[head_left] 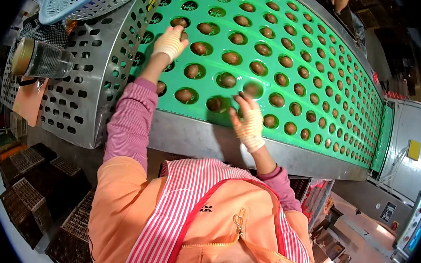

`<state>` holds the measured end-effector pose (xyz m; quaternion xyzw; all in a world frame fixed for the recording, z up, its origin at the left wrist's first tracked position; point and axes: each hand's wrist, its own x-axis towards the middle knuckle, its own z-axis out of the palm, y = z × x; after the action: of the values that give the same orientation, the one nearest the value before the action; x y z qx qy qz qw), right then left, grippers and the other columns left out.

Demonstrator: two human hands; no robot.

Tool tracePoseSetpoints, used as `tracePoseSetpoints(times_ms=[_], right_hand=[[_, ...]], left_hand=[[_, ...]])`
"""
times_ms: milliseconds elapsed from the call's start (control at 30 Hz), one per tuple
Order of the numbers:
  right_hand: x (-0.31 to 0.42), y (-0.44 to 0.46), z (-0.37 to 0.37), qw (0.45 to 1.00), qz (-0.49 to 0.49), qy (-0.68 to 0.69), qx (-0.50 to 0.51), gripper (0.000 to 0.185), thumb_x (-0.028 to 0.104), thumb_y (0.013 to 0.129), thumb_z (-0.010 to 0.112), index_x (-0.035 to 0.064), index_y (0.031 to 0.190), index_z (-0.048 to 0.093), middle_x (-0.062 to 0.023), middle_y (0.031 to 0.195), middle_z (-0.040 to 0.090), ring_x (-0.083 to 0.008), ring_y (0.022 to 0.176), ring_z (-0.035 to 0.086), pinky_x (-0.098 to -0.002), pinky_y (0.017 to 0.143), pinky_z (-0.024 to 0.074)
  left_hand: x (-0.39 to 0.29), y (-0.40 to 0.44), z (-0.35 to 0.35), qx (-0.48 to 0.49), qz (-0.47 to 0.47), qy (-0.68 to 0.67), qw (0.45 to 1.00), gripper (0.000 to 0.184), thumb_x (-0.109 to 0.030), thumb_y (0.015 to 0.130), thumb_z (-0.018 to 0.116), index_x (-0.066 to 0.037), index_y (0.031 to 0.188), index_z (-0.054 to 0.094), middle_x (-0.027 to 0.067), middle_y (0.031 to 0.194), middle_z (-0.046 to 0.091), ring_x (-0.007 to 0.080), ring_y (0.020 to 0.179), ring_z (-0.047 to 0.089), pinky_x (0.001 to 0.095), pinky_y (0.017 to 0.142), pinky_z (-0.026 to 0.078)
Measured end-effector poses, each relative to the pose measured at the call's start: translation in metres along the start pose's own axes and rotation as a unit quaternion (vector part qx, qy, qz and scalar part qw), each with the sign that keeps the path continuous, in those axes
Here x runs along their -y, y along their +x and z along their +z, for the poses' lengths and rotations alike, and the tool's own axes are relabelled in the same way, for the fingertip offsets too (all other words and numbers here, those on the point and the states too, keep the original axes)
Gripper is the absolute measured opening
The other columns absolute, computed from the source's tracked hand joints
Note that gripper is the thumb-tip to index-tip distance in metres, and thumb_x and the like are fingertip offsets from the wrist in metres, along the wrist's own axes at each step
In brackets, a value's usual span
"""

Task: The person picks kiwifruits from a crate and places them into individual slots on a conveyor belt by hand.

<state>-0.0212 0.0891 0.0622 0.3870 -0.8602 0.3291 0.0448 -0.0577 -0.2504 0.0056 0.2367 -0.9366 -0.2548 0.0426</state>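
Observation:
Brown egg-shaped pieces, which look like eggs, lie in the oval hollows of a green moulded tray [273,70]. My left hand [170,43], in a pale glove with bare fingertips, is at the left of the tray. Its thumb and fingers curve around a brown egg [184,35], and another egg [180,22] lies just beyond the fingertips. My right hand [248,124], gloved alike, is over the near edge with its fingers apart. A motion-blurred egg [253,89] is just past its fingertips; one egg [215,103] sits to its left.
A perforated metal guard [85,69] borders the tray on the left, carrying a lidded jar [42,58] and a blue basket [90,1]. A metal rail [195,135] runs along the near side. Machine housing [407,140] stands at the right. Another person's hand [340,1] shows at the top.

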Motion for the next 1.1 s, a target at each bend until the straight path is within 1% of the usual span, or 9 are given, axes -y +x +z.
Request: tracePoseSetpoints(times_ms=[200,300,400,500,767,800,867,1000,1100], right_hand=[[-0.043,-0.093,-0.058,0.983,0.138,-0.062,-0.101,0.028,0.004,0.086,0.065,0.0027,0.114,0.064,-0.0157,0.122,0.06,-0.0318,0.108,0.06,-0.0388,0.089,0.0505],[-0.048,-0.132,-0.056,0.973,0.18,-0.071,-0.128,0.028,0.003,0.085,0.065,0.0025,0.114,0.064,-0.0167,0.121,0.06,-0.0334,0.109,0.059,-0.0398,0.091,0.0492],[-0.053,-0.146,-0.048,0.971,0.173,-0.074,-0.146,0.027,0.004,0.084,0.066,0.0026,0.111,0.065,-0.0174,0.119,0.06,-0.035,0.107,0.058,-0.0417,0.092,0.0476],[-0.06,-0.152,-0.036,0.967,0.146,-0.107,-0.177,0.026,0.005,0.081,0.069,0.0056,0.107,0.064,-0.0167,0.113,0.062,-0.0357,0.103,0.059,-0.0448,0.089,0.0482],[-0.064,-0.15,-0.034,0.966,0.115,-0.13,-0.19,0.025,0.002,0.076,0.069,0.0058,0.101,0.064,-0.0156,0.109,0.063,-0.0362,0.097,0.059,-0.0458,0.085,0.0491],[-0.063,-0.15,-0.034,0.966,0.119,-0.133,-0.188,0.025,0.002,0.077,0.069,0.0061,0.101,0.064,-0.0155,0.108,0.063,-0.0362,0.096,0.059,-0.0459,0.084,0.0491],[-0.062,-0.148,-0.036,0.965,0.126,-0.142,-0.182,0.023,0.004,0.078,0.069,0.0064,0.101,0.065,-0.0147,0.108,0.063,-0.0357,0.097,0.059,-0.0455,0.085,0.0488],[-0.057,-0.145,-0.04,0.962,0.158,-0.145,-0.168,0.023,0.005,0.079,0.069,0.0061,0.102,0.065,-0.0142,0.109,0.063,-0.0351,0.098,0.059,-0.0448,0.086,0.0487],[-0.056,-0.142,-0.039,0.963,0.17,-0.144,-0.152,0.022,0.005,0.08,0.068,0.0059,0.102,0.065,-0.0143,0.11,0.062,-0.0351,0.098,0.059,-0.0446,0.085,0.0486]], left_hand=[[0.014,-0.047,-0.051,0.145,0.129,-0.004,0.981,0.05,-0.021,0.078,0.068,-0.011,0.124,0.055,0.0171,0.122,0.055,0.0379,0.111,0.055,0.0423,0.095,0.046],[0.019,-0.074,-0.038,0.147,0.077,0.0,0.986,0.049,-0.003,0.075,0.068,-0.011,0.123,0.055,0.0153,0.12,0.057,0.0368,0.11,0.055,0.0411,0.095,0.046],[0.003,-0.077,-0.035,0.145,0.092,0.155,0.973,0.05,-0.012,0.079,0.071,-0.015,0.126,0.055,0.0146,0.126,0.057,0.0362,0.111,0.055,0.0436,0.095,0.047],[-0.017,-0.075,-0.041,0.157,0.072,0.117,0.978,0.048,-0.014,0.081,0.07,-0.015,0.127,0.054,0.0149,0.125,0.057,0.0365,0.111,0.055,0.0439,0.094,0.047],[-0.06,0.022,-0.014,-0.028,0.135,-0.058,0.989,0.045,-0.007,0.085,0.064,-0.015,0.127,0.053,0.0164,0.12,0.059,0.0364,0.108,0.057,0.0411,0.094,0.046],[-0.071,0.04,-0.014,-0.011,0.091,-0.245,0.965,0.046,-0.001,0.085,0.061,-0.015,0.127,0.051,0.014,0.123,0.057,0.0351,0.109,0.057,0.0407,0.094,0.047],[-0.086,0.066,-0.006,-0.16,0.169,-0.058,0.971,0.049,-0.001,0.082,0.064,-0.014,0.127,0.051,0.0132,0.128,0.052,0.0357,0.114,0.054,0.0425,0.094,0.048],[-0.064,0.124,0.036,0.099,0.135,0.095,0.981,0.062,0.003,0.082,0.054,-0.019,0.139,0.045,0.0121,0.152,0.033,0.0366,0.13,0.043,0.0385,0.11,0.037],[-0.057,0.109,0.033,0.106,0.151,0.099,0.978,0.062,-0.003,0.086,0.053,-0.023,0.143,0.041,0.0117,0.155,0.03,0.0351,0.137,0.036,0.0366,0.113,0.032]])
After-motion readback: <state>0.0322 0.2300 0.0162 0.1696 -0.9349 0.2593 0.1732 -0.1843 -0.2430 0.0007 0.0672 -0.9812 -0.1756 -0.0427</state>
